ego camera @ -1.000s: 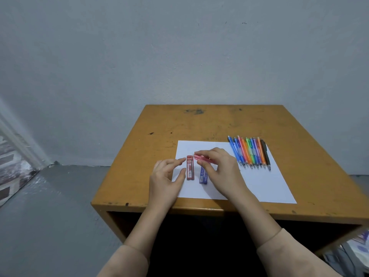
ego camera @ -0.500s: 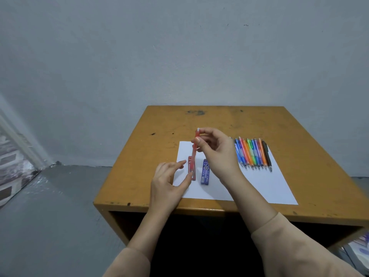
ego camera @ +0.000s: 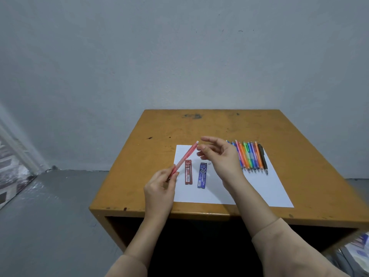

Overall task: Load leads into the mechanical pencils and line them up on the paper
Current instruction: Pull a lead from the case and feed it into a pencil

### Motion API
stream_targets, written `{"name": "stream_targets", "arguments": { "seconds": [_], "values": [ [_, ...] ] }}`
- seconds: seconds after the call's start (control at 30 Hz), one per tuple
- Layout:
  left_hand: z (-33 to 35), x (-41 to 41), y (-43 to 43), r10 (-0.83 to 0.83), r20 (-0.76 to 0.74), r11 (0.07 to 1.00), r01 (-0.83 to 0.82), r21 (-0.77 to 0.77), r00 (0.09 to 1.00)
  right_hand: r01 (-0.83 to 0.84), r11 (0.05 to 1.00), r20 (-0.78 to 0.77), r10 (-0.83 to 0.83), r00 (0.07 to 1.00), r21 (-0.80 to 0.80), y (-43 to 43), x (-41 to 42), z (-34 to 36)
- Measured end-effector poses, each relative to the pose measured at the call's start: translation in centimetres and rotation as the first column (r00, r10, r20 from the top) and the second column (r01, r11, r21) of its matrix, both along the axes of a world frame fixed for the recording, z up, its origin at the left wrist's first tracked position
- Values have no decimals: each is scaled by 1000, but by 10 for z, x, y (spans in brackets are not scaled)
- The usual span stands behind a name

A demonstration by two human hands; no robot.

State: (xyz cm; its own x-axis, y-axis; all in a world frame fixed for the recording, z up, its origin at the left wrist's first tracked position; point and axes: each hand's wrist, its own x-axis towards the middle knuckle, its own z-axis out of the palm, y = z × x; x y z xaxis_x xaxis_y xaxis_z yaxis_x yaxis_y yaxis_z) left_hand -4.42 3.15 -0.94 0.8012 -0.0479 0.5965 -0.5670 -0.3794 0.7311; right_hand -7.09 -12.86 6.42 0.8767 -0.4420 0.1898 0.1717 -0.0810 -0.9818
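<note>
Handover done: a second ago the right hand [ego camera: 221,158] was lifting the pink mechanical pencil [ego camera: 185,157] off the paper [ego camera: 259,186], half a second ago it held the pencil nearly upright, and now the left hand [ego camera: 159,188] has it. The left hand has come up off the paper edge and pinches the barrel at its lower end, fingers curled round it. The right hand has let go, with fingers spread and relaxed, holding nothing, fingertips just beside the pencil's top end. My read is that this frees the right hand to pull the cap or eraser so a lead can go in, so loading of this pencil is set up but not started. The pencil is held in the air above the paper. Its long axis runs on a diagonal, from the left hand's fingers up and away toward the right hand. The white cap end points at the right fingertips. The writing tip sits down inside the left grip, hidden. The red lead case [ego camera: 188,172] lies flat just right of the left fingers and the blue lead case [ego camera: 202,175] under the right palm – both shut as far as I can tell. The row of other pencils [ego camera: 249,156] sits just beyond the right hand, partly behind it, in the same place as before.
</note>
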Motion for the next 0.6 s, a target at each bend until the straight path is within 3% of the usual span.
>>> {"name": "stream_targets", "arguments": {
  "seconds": [0.13, 0.27, 0.6],
  "values": [
    [2, -2, 0, 51, -89, 998, -54, -29, 995, 130, 956, -110, -164, 980, -265, -25, 6, -9],
    [3, -2, 1, 61, -103, 997, -66, -48, 993, 75, 736, -253, -324, 911, -673, -38, 11, -28],
    [5, -2, 2, 61, -183, 992, -80, -101, 981, 97, 612, -266, -474, 839, -785, -24, 25, -51]
  ]
}}
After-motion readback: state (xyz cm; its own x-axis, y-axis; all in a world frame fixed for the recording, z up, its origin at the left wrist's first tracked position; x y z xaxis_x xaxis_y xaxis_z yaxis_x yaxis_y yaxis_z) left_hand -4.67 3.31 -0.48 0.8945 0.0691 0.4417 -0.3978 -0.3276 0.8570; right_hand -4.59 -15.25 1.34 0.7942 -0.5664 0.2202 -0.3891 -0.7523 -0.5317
